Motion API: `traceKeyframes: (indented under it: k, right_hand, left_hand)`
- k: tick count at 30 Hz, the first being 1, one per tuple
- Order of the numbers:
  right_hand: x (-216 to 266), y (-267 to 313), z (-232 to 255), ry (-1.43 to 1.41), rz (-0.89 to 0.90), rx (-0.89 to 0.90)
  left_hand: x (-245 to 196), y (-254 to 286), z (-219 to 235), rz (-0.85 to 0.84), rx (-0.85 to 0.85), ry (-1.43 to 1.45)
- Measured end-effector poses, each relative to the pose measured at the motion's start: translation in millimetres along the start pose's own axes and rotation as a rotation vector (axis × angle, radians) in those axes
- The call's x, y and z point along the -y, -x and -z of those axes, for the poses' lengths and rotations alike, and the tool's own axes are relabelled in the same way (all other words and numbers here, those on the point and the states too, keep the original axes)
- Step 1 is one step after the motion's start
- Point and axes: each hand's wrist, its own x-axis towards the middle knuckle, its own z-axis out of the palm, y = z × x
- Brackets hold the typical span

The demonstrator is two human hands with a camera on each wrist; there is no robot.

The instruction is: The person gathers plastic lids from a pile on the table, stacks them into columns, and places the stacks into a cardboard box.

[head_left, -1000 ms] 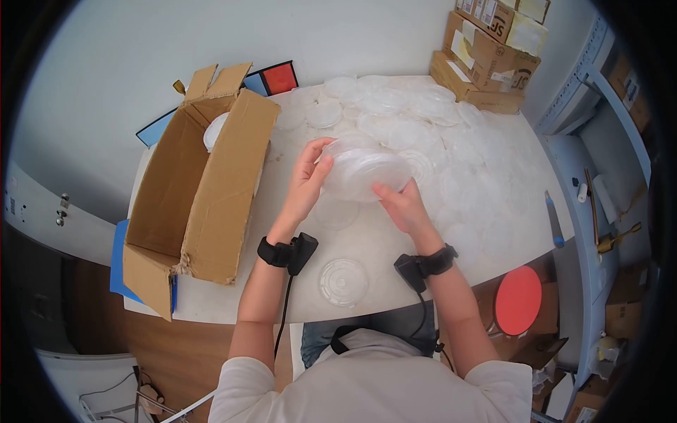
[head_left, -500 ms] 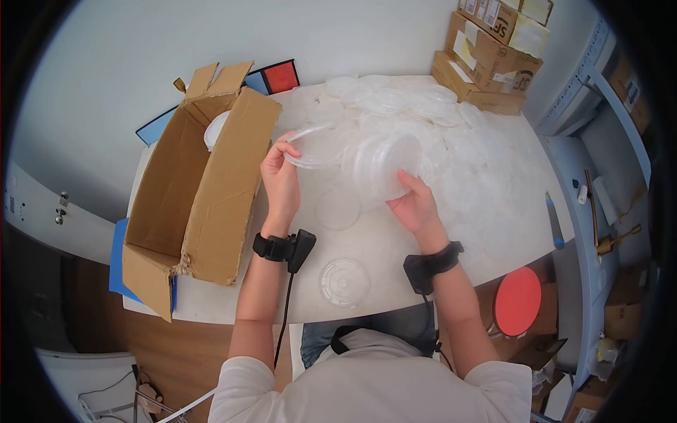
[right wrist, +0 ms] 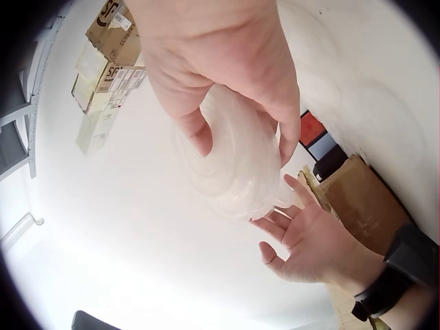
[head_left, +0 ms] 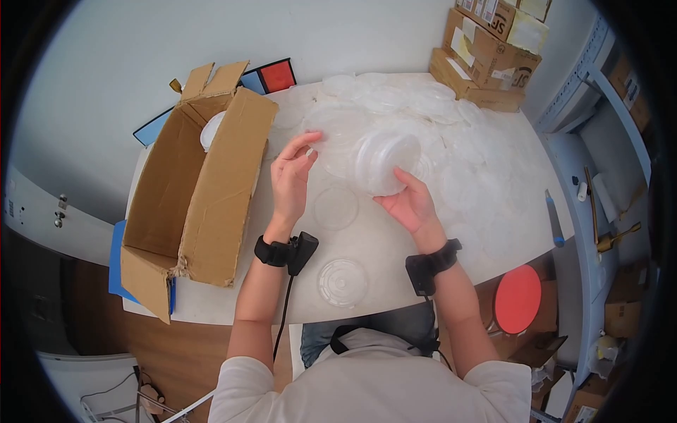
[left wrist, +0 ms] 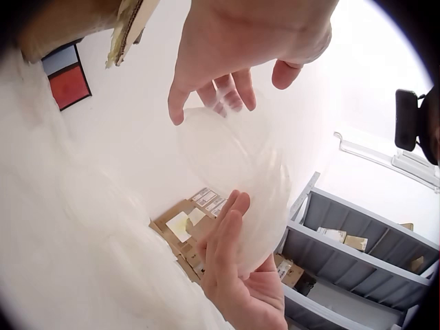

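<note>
Your right hand [head_left: 411,204] grips a stack of clear round lids [head_left: 386,162] above the white table [head_left: 289,303], thumb on the face towards you and fingers around the lower edge and far side. The stack is tilted, in front of that palm and to the right of your left hand [head_left: 290,180]. Your left hand has its fingers parted and loosely bent, with the thumb apart; its fingertips are close by the stack's edge, though you can't tell from these views whether they touch it. Below, a single lid [head_left: 336,208] lies flat between your forearms, with another lid [head_left: 343,283] nearer you. The open cardboard box [head_left: 226,190] stands left of your left hand, and loose lids [head_left: 465,162] spread beyond and right of your right hand.
</note>
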Motion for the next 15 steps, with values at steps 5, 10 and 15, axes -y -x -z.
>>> traceKeyframes:
  k: [5,10,15]
  right_hand:
    - [1,1,4,0.048,0.05,-0.009]
    - [4,7,14,-0.075,0.054,0.147]
    - [2,5,13,-0.068,-0.007,0.192]
  left_hand:
    - [3,-1,8,0.049,-0.436,-0.169]
    - [11,-2,7,0.149,-0.437,-0.35]
    - [10,2,-11,0.492,-0.16,0.302]
